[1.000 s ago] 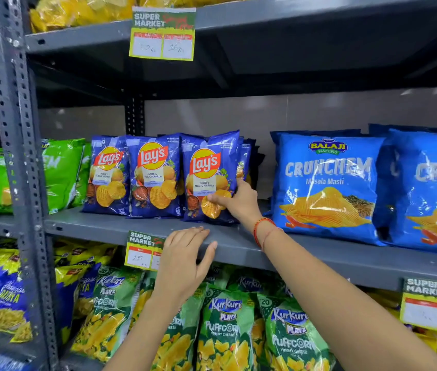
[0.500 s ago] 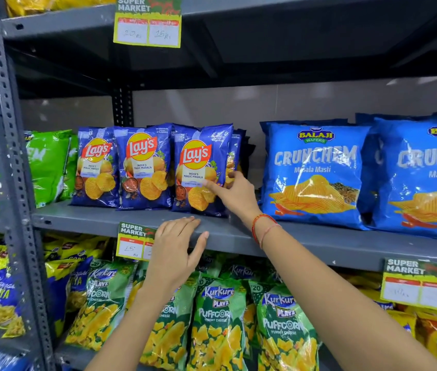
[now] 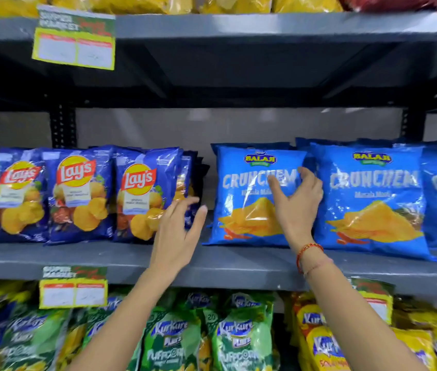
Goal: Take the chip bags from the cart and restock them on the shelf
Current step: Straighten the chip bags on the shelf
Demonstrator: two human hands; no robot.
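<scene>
Three dark blue Lay's bags (image 3: 142, 194) stand upright in a row on the grey middle shelf (image 3: 110, 259), with more behind the rightmost one. To their right stand light blue Crunchem bags (image 3: 241, 199). My left hand (image 3: 177, 231) hovers open, fingers apart, at the right edge of the Lay's row and holds nothing. My right hand (image 3: 297, 199), with a red thread on its wrist, lies spread against the right side of the leftmost Crunchem bag, fingers apart, not gripping. The cart is out of view.
A second Crunchem bag (image 3: 372, 204) and a third stand further right. Green Kurkure Puffcorn bags (image 3: 241, 336) and yellow Kurkure bags (image 3: 324, 346) fill the shelf below. Price tags (image 3: 74, 290) hang on the shelf edges. Yellow bags sit on the top shelf (image 3: 265, 24).
My right hand left the rightmost Lay's bag and moved right onto the leftmost Crunchem bag. My left hand rose from the shelf edge toward the Lay's row. The view shifted right.
</scene>
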